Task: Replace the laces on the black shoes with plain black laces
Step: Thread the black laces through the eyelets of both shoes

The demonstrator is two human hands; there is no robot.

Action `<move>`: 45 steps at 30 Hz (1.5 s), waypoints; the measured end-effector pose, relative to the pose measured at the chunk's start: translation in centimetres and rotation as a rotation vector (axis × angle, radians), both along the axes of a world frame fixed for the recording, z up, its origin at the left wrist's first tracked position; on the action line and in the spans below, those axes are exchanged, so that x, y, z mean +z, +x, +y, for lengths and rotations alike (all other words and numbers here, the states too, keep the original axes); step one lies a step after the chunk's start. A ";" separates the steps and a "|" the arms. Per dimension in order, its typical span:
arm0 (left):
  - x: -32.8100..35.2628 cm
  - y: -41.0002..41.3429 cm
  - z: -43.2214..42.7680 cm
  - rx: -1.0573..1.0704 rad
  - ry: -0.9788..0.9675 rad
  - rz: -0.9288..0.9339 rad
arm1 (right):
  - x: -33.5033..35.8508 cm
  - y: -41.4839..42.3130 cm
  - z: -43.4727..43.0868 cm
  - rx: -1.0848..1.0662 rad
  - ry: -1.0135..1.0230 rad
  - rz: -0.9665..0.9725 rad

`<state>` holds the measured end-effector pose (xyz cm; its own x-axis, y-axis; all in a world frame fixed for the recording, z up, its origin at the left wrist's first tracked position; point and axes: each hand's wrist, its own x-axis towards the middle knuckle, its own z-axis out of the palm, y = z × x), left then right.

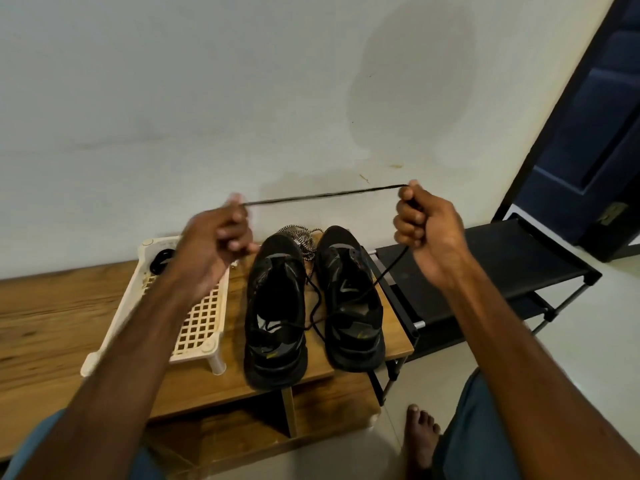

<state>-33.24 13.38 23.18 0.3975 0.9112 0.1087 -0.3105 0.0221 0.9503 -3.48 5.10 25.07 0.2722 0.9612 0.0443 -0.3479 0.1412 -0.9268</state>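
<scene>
Two black shoes, the left one (275, 313) and the right one (349, 299), stand side by side on a wooden bench (45, 334), toes toward the wall. A plain black lace (325, 195) is stretched taut between my hands above them. My left hand (216, 244) pinches one end, and my right hand (424, 223) grips the other part in a fist. The lace hangs down from my right fist and loops loosely between the shoes. A speckled black-and-white lace (301, 237) lies bundled behind the shoes' toes.
A cream plastic lattice rack (199, 323) stands left of the shoes, with a coiled black lace (161, 261) on its far end. A black shoe rack (485, 268) sits to the right, a dark door (595, 133) beyond it. My bare foot (420, 441) rests on the tiled floor.
</scene>
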 end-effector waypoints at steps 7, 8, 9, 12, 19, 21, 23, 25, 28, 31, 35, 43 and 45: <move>-0.6 -3.0 2.0 0.196 -0.135 -0.166 | -1.1 -1.5 0.7 0.019 0.006 -0.185; -0.6 -2.1 1.5 0.173 -0.079 -0.040 | -1.2 -2.4 0.7 0.060 0.007 -0.272; -0.6 -1.2 0.9 0.131 -0.006 0.104 | -1.2 -3.3 0.6 0.116 0.019 -0.331; -1.0 1.8 -1.3 -0.097 0.173 0.448 | -1.3 -6.2 0.5 0.308 0.091 -0.306; -0.7 1.6 -1.3 -0.053 -0.107 0.162 | -1.0 -6.5 -0.1 0.418 0.097 -0.347; -0.2 0.3 -0.7 -0.038 -0.082 0.163 | -1.2 -6.7 -0.5 0.495 0.106 -0.534; 0.2 -0.1 -1.0 -0.083 -0.002 0.337 | -1.7 -8.1 -0.8 0.511 0.155 -0.740; 0.3 0.4 -2.0 -0.145 0.113 0.507 | -2.4 -9.6 -0.8 0.414 0.199 -0.928; 0.1 0.9 -2.3 -0.123 0.134 0.488 | -2.9 -10.4 -0.6 0.295 0.167 -0.970; 0.0 0.6 -2.1 -0.040 0.165 0.437 | -2.2 -9.1 -0.1 0.448 0.039 -0.740; -0.1 -1.4 -0.5 0.232 0.127 0.366 | -2.8 -7.6 1.0 0.383 -0.135 -0.670; 0.1 -6.3 0.6 -0.053 -0.128 -0.202 | -4.5 -9.2 2.9 0.424 -0.149 -1.758; 0.0 -5.9 0.3 -0.066 -0.115 -0.126 | -5.5 -10.8 3.2 0.389 -0.124 -1.982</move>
